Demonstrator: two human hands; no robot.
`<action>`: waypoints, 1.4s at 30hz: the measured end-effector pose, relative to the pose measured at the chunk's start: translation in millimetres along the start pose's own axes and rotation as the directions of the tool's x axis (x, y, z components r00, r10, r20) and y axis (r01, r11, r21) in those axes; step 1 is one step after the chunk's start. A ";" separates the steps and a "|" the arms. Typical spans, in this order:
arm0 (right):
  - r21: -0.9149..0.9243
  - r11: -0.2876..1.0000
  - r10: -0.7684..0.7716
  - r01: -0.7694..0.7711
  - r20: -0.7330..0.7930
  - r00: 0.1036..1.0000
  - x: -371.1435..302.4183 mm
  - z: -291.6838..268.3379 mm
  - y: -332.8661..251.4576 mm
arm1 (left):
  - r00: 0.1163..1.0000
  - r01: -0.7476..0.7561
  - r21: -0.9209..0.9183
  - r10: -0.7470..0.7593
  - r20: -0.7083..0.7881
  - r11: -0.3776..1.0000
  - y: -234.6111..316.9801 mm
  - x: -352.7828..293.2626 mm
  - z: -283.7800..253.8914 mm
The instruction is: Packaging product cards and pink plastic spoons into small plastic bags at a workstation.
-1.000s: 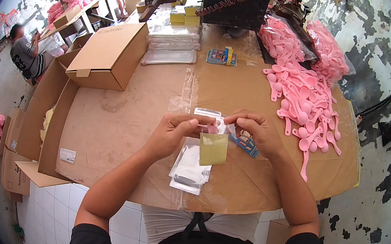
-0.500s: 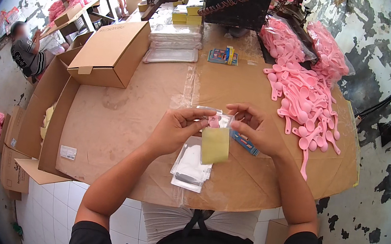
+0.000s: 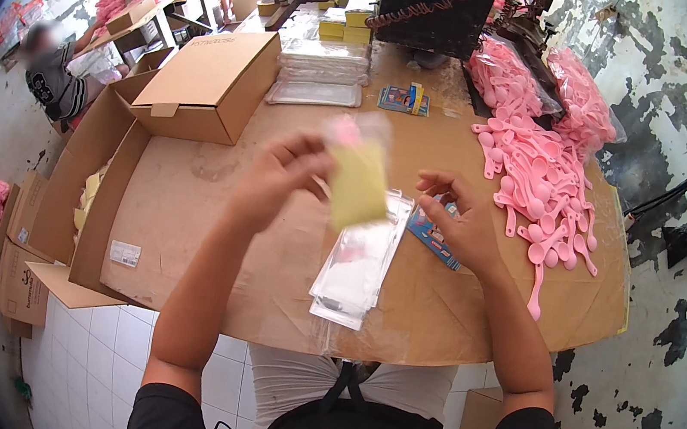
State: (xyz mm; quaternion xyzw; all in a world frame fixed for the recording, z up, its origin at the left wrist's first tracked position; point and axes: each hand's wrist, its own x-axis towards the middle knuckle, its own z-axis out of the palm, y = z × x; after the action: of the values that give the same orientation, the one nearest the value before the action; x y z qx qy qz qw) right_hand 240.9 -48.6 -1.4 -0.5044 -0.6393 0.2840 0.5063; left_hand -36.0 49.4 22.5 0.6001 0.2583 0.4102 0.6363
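Note:
My left hand (image 3: 283, 180) grips the left edge of a clear plastic packet (image 3: 360, 189), its fingers closed there. A yellow card fills most of the packet, and something pink, blurred by motion, shows at its top. Below the packet, a stack of clear plastic bags (image 3: 352, 281) lies on the cardboard-covered table (image 3: 263, 299). With nothing in it, my right hand (image 3: 464, 230) hovers by a small pile of blue printed cards (image 3: 438, 237), thumb and fingers apart.
Pink spoons (image 3: 539, 179) are heaped at the right, with bagged ones behind. A closed carton (image 3: 204, 83) stands at the left beside a large open box (image 3: 101, 209). Stacked clear bags (image 3: 318, 81), a blue card bundle (image 3: 405, 98) and a black machine (image 3: 431, 9) are farther back.
My left hand has moved left and up with the packet, away from my right hand. The packet no longer covers the clear bags as much. My right hand has stayed nearly in place.

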 end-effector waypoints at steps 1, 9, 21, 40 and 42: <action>-0.001 1.000 0.002 -0.002 0.000 1.000 -1.1 0.1 5.1 | 0.995 -0.097 -0.154 0.095 -0.022 0.983 9.8 5.1 -13.0; -0.371 0.881 -0.228 0.293 0.210 0.951 -9.7 29.3 3.9 | 0.813 -0.500 -0.857 0.406 -0.416 0.124 36.0 -24.9 -177.7; -0.447 0.855 -0.206 0.265 0.176 0.963 -14.3 41.1 -0.7 | 0.985 0.162 0.559 -0.163 -0.048 0.813 -8.5 0.7 9.0; 0.272 0.941 0.203 -0.204 0.030 0.979 -5.3 27.9 19.2 | 0.988 0.107 0.483 -0.147 0.045 0.869 -21.8 2.3 -9.9; -0.216 0.963 0.182 -0.164 0.066 0.981 -5.6 28.3 3.0 | 0.993 0.109 0.372 -0.121 0.008 0.922 -11.7 4.2 -13.7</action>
State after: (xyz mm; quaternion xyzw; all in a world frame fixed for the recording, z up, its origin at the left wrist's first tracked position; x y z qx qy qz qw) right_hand 215.4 -48.6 -15.3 -0.5962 -0.6402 0.2793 0.3959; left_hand -42.5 61.1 9.7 0.6996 0.3560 0.3066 0.5384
